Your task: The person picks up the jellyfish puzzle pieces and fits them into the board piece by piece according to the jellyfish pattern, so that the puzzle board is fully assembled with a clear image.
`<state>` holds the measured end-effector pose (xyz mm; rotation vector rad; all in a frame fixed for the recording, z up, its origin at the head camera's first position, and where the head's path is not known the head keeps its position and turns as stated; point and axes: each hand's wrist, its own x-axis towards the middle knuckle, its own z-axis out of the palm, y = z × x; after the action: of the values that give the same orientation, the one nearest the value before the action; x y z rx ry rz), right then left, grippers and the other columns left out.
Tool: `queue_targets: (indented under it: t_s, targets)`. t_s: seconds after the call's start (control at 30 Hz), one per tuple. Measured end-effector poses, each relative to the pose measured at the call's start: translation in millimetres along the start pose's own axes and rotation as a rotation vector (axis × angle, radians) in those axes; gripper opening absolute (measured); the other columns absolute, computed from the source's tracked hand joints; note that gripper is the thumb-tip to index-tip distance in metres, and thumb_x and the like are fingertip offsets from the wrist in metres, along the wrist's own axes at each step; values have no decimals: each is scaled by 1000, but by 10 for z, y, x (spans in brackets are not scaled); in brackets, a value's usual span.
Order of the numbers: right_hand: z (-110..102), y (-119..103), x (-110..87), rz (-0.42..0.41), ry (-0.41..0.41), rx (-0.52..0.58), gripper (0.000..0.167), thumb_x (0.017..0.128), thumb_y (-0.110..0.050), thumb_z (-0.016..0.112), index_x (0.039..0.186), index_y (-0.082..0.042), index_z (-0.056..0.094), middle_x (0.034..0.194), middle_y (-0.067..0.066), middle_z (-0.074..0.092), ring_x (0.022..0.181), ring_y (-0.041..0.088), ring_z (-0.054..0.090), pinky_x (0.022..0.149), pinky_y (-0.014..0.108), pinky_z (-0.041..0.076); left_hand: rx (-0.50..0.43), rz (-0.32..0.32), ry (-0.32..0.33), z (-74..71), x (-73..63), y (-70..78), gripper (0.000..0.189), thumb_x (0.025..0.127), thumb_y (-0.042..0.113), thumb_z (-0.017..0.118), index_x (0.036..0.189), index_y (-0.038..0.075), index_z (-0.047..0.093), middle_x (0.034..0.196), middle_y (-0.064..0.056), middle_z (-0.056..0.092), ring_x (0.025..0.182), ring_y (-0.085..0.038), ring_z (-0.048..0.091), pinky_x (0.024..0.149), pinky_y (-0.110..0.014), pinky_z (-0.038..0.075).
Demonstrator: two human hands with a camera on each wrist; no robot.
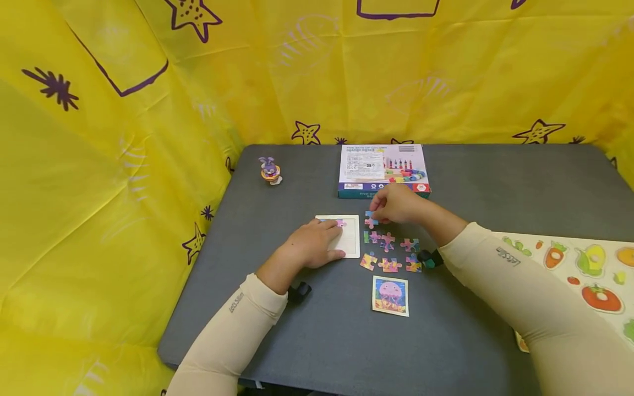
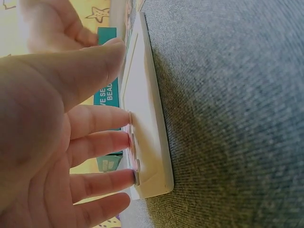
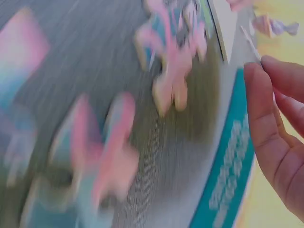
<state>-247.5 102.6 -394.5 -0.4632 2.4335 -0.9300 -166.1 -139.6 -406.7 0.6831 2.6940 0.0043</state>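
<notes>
My left hand (image 1: pixel 311 242) lies over a white puzzle tray (image 1: pixel 350 246), its fingers extended. In the left wrist view, the fingertips (image 2: pixel 124 140) press on puzzle pieces (image 2: pixel 135 154) along one side of the tray; the hand hides part of them. To the right, my right hand (image 1: pixel 398 203) pinches a thin puzzle piece (image 3: pixel 250 42) between thumb and finger, seen nearly edge-on in the right wrist view. Loose pink and blue puzzle pieces (image 1: pixel 370 221) lie below its fingertips. Several more pieces (image 1: pixel 390 265) are spread in rows beside the tray.
A jellyfish picture card (image 1: pixel 391 296) lies nearer than the pieces. Behind the right hand is a bead game box (image 1: pixel 383 165). A small purple rabbit figure (image 1: pixel 270 170) stands at the back left. A board with vegetable pictures (image 1: pixel 569 258) lies under the right forearm.
</notes>
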Motion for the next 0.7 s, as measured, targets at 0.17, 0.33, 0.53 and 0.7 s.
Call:
queue_targets:
  t_s: [0.17,0.33,0.53,0.7]
  targets:
    - [194,-151,194,-1,-33,1,6,92,-12,76,95,-7,77,84,8,72,73,21,67,68,27,57,-1,5,5,14,21,4,69,99,56,58,154,15,47,160,-4,44,146,-34,41,122,-47,28]
    - [330,-243,327,6,-33,-35,5,91,-11,76,93,-6,78,82,7,73,69,17,66,64,25,56,4,-4,1,17,29,14,70,98,56,58,156,20,44,160,-3,44,145,-35,41,121,-48,31]
    - [385,-295,399,9,-25,-148,7,91,-17,77,90,-11,80,80,3,72,72,17,64,65,25,53,45,-26,-11,18,36,32,70,98,59,56,157,23,43,160,-3,44,143,-36,42,115,-49,39]
    - [384,-298,422,-15,23,-246,10,91,-18,76,84,-13,80,79,2,72,80,22,63,72,33,52,67,-29,7,-3,39,47,67,99,59,56,155,23,46,157,-3,47,138,-32,48,112,-47,42]
